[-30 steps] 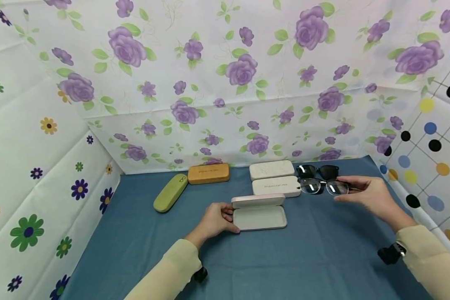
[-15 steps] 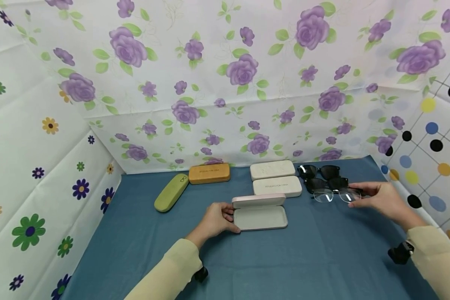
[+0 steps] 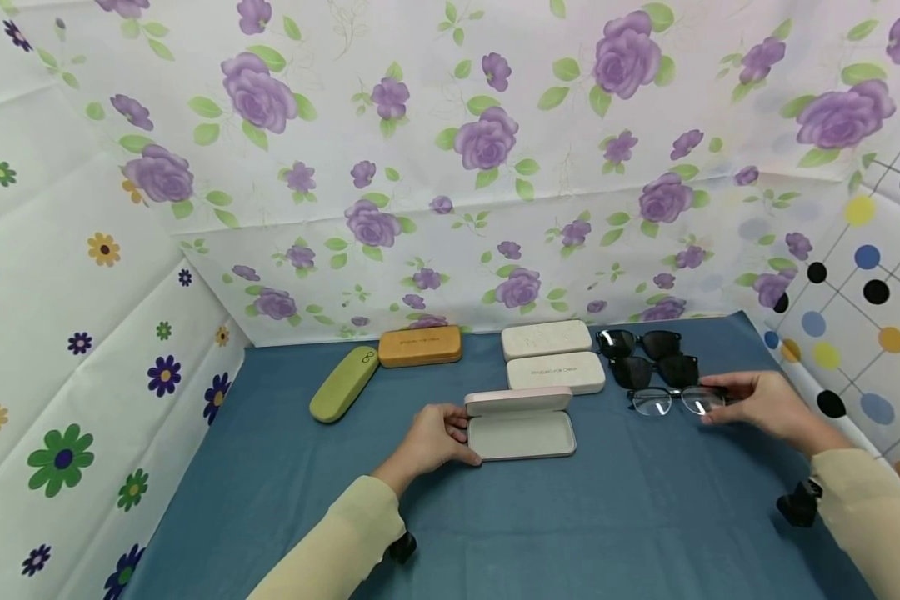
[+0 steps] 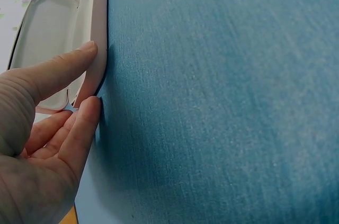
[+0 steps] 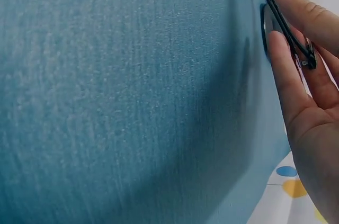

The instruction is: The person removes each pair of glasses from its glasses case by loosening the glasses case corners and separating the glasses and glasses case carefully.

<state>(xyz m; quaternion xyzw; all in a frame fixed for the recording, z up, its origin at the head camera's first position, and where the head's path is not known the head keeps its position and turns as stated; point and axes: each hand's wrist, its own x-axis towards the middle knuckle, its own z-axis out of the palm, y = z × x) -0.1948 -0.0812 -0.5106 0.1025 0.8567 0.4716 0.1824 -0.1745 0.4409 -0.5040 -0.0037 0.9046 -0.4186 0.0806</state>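
I take the open case (image 3: 521, 437) as the centre of the clock, my own side being six. Between nine and ten o'clock the green case (image 3: 342, 384) lies slanted, its upper end close by the orange case (image 3: 420, 347) between ten and eleven; both are closed, set back perhaps so my arm has room. At nine, the fingers of my left hand (image 3: 431, 440) are clamped on the open case's left end, which I judge stops it sliding on the blue tabletop (image 3: 570, 529). Its lid (image 3: 520, 402) leans up along the far side, so the hollow faces me. Just past twelve lies the rear white case (image 3: 546, 339), with the front white case (image 3: 556, 372) just beside it at one, stacked in a tidy row to save space, I suppose. Around two, the rear sunglasses (image 3: 660, 343) and front sunglasses (image 3: 677, 372) lie one behind the other, facing alike. Between two and three are the clear glasses (image 3: 662, 401), nearest me, the fingers of my right hand (image 3: 767, 408) pinching their right end, probably to spare the lenses smudges; whether they touch the tabletop I cannot tell.
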